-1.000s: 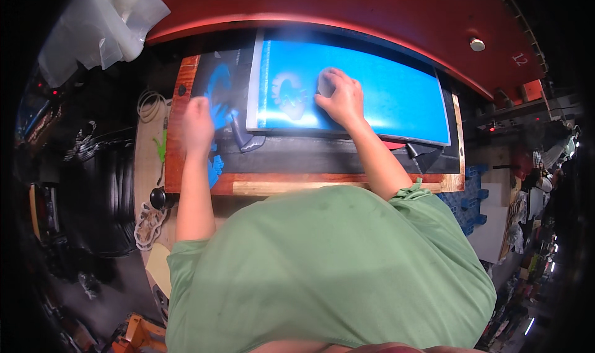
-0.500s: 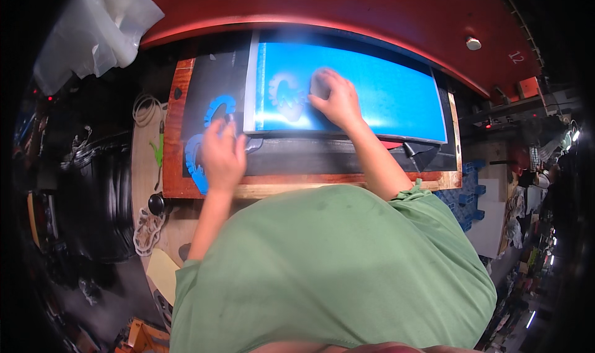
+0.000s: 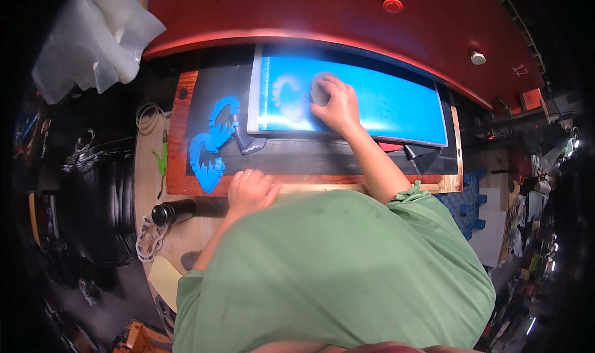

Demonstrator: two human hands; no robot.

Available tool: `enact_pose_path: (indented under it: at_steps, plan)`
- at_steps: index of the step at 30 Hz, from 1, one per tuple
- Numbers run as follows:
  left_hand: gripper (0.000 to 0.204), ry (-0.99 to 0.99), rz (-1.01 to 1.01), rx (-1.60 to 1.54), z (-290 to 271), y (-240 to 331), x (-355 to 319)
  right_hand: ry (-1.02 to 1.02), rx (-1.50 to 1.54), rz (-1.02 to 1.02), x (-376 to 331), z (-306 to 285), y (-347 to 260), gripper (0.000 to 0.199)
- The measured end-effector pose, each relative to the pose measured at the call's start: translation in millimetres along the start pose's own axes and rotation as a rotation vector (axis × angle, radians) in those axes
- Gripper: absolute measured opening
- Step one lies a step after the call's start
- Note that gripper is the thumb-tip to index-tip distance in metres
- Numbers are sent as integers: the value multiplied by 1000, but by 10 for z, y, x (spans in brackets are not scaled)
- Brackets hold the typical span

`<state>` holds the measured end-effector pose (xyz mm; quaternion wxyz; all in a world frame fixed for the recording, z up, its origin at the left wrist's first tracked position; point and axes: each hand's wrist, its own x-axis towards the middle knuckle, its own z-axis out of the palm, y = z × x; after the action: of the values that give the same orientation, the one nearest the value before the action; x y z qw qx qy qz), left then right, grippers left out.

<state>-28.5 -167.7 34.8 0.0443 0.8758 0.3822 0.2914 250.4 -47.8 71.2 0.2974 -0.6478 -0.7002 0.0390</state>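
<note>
A glossy blue sheet [image 3: 390, 99] lies across the dark board. My right hand [image 3: 336, 105] is over its left half, thumb and fingers closed around the near side of a greyish oval piece [image 3: 320, 88]. Just left of that piece is a pale toothed shape [image 3: 289, 99] on the sheet, its outline hazy. My left hand [image 3: 249, 191] rests on the board's wooden front edge, fingers curled together and nothing seen in them. Two blue toothed, curved cut-outs, one farther [image 3: 217, 127] and one nearer [image 3: 206, 170], lie left of the sheet and touch or overlap.
A red machine body [image 3: 310, 12] with a red button [image 3: 392, 5] stands over the board's far side. Translucent plastic [image 3: 99, 43] hangs at the far left. A black cylinder [image 3: 173, 212] lies on the side table. A dark flap [image 3: 421, 156] sits by the sheet's near right edge.
My left hand has drawn back from the blue cut-outs to the wooden front edge, uncovering them. The nearer cut-out now shows whole. My right hand stays at the oval piece.
</note>
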Motion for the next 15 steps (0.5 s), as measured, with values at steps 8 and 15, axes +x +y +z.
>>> enact_pose_path:
  at_steps: [8,15]
  plan:
    - [34,35,73,95,3,3,53,48,-46,1,-2,16,58,54]
    - [35,184,79,237,42,148,21,577,41,-32,-211,-1272,888,22]
